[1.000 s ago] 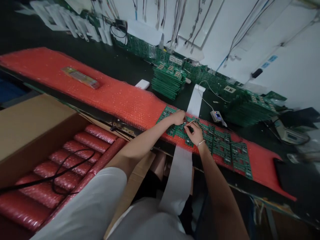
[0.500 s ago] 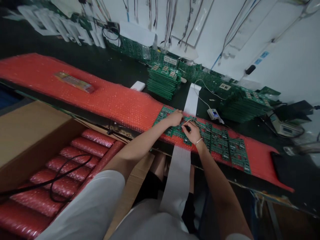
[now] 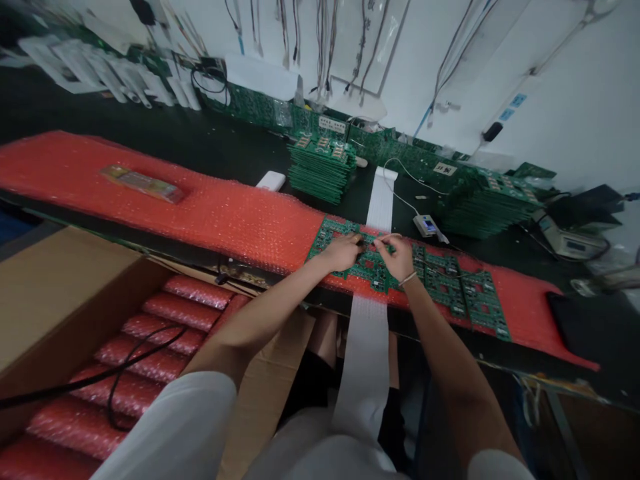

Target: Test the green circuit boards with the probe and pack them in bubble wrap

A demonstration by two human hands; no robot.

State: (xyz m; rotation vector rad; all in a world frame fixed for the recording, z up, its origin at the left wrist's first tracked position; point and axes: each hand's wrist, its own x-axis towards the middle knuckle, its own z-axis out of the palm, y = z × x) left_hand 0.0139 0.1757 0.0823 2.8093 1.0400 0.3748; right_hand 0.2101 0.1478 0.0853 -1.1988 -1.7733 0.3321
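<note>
A row of green circuit boards (image 3: pixel 484 303) lies on red bubble wrap (image 3: pixel 240 217) along the bench edge. Over the left part of the row rests my left hand (image 3: pixel 344 253), its fingers curled down at a board; whatever is under the fingertips is hidden. Just right of it, my right hand (image 3: pixel 399 259) pinches a thin light wire (image 3: pixel 391 236) above the boards, with thumb and forefinger close together. A cable (image 3: pixel 445 272) trails across the boards to the right. Beyond the boards sits a small meter with a lit screen (image 3: pixel 425 225).
Two board stacks, one left (image 3: pixel 320 170) and one right (image 3: pixel 493 203), stand behind the row. A white strip (image 3: pixel 384 200) runs under the wrap. A flat package (image 3: pixel 143 183) lies on the wrap. Lower left, an open carton (image 3: pixel 75 280) holds red bubble-wrap rolls (image 3: pixel 145 353).
My right hand has shifted slightly right, away from the board, with the thin wire at its fingertips. My left hand sits slightly lower and further left. The whole view has shifted a little.
</note>
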